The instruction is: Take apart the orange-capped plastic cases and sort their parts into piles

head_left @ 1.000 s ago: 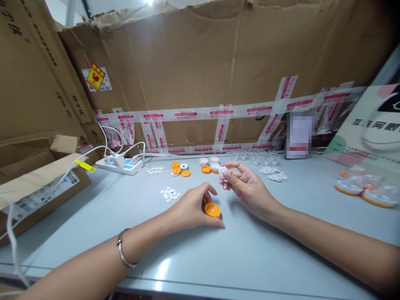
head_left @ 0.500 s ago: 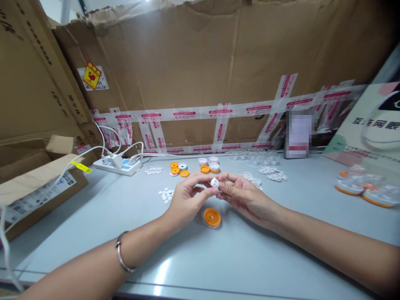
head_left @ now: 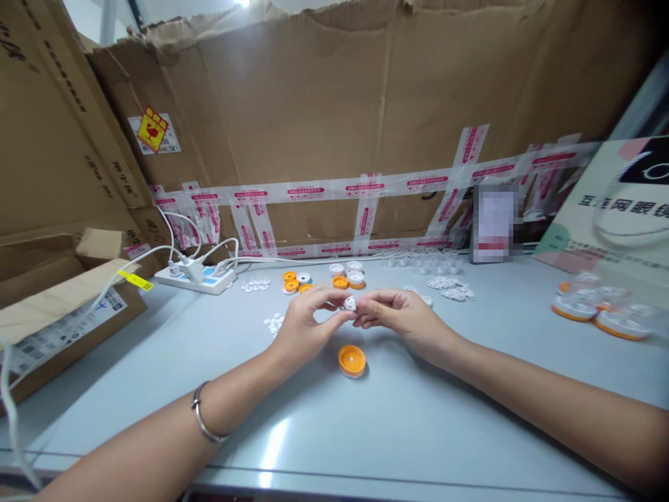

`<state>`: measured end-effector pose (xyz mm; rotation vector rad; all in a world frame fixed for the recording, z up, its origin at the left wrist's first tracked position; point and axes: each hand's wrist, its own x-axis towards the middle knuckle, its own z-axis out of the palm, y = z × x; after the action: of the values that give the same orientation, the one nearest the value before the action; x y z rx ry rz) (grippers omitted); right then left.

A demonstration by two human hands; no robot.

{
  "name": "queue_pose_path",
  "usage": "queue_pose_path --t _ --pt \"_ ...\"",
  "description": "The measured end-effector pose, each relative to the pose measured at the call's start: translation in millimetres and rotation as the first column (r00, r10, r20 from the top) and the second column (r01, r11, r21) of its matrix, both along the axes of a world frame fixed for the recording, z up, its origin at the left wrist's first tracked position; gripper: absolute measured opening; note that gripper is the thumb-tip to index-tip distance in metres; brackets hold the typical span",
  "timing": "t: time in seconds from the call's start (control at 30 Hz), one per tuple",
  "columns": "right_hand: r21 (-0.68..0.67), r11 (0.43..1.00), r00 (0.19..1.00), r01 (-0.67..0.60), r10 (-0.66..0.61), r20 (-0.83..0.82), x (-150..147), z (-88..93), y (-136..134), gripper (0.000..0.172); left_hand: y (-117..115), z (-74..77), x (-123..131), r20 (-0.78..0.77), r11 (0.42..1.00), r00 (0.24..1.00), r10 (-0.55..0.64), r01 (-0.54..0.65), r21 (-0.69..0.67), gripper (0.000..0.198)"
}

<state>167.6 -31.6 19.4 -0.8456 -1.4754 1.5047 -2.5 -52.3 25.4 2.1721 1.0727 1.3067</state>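
Observation:
My left hand (head_left: 303, 324) and my right hand (head_left: 400, 317) meet above the grey table (head_left: 366, 432), fingertips pinched together on a small white plastic piece (head_left: 350, 304). Just below them an orange round cap (head_left: 352, 361) lies open side up on the table, touched by neither hand. A metal bangle sits on my left wrist. Behind my left hand lies a cluster of small white discs (head_left: 273, 323).
At the back are orange and white caps (head_left: 345, 276), white discs (head_left: 256, 284), lacy white pieces (head_left: 449, 288) and clear parts (head_left: 426, 263). A power strip (head_left: 191, 277) with cables sits back left, a cardboard box (head_left: 57, 307) at left, orange-based containers (head_left: 601, 310) at right. Taped cardboard walls the table.
My left hand let go of the orange cap and rose to meet my right hand. Both now pinch the white piece, slightly lower and left than half a second ago.

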Motion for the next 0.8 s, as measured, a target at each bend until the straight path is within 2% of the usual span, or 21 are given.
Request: queue_pose_path --t 0.13,0.33,0.57,0.8 --pt "-0.023 1.0 1.0 -0.01 0.011 0.021 0.4 -0.7 -1.7 0.026 2.6 -2.3 -1.9 -0.113 0.986 0.993 0.015 0.004 0.166 0.015" --pt "-0.045 0.999 0.999 0.018 -0.016 0.03 1.2 -3.3 -1.5 0.029 4.3 -5.1 -1.8 -0.263 0.93 0.964 0.029 0.07 0.361 0.015" --pt "0.018 0.998 0.995 0.063 -0.064 0.075 -0.1 -2.1 -3.5 0.021 3.7 -7.5 0.9 -0.294 0.928 0.955 0.041 0.073 0.366 0.017" --pt "0.028 0.996 0.992 0.09 -0.092 0.083 -1.8 1.8 -6.4 0.013 1.0 -8.2 3.1 -0.24 0.937 0.97 0.027 0.059 0.344 0.016"
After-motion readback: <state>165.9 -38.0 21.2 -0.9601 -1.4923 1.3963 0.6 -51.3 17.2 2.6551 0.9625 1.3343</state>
